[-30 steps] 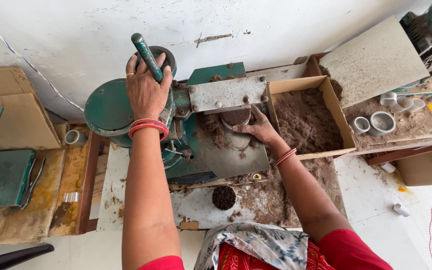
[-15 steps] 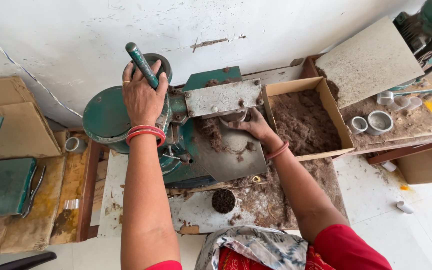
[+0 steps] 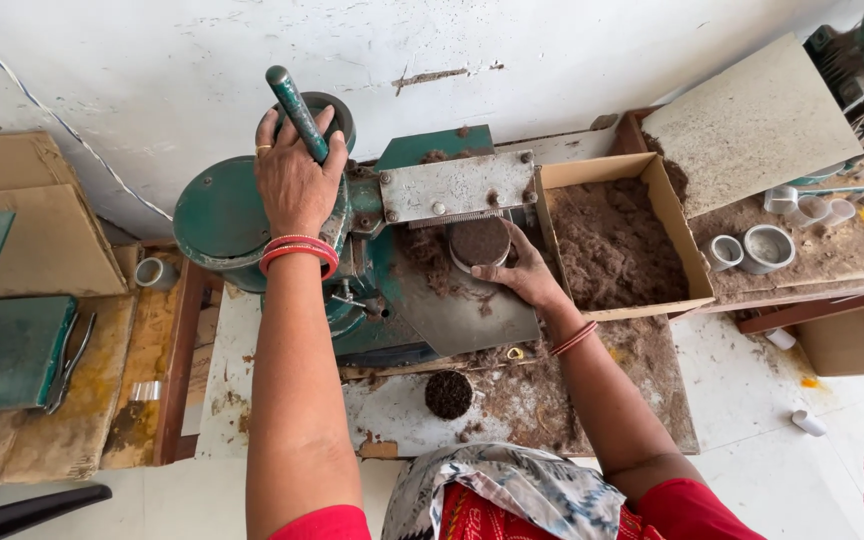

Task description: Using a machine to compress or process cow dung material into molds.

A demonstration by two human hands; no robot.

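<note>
On the green press machine [image 3: 282, 225] I see my left hand [image 3: 294, 180] wrapped tight around its green lever handle [image 3: 295, 112], while my right hand [image 3: 522, 270] cups the brown-filled round mould [image 3: 480, 242] under the metal plate [image 3: 457, 186], beside the cardboard box [image 3: 687, 265] of brown powder.

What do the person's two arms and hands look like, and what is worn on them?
Both arms are bare up to short red sleeves. The left hand has a thin gold-coloured ring on one finger and a stack of red bangles at the wrist. The right hand has thinner red bangles at its wrist.
</note>
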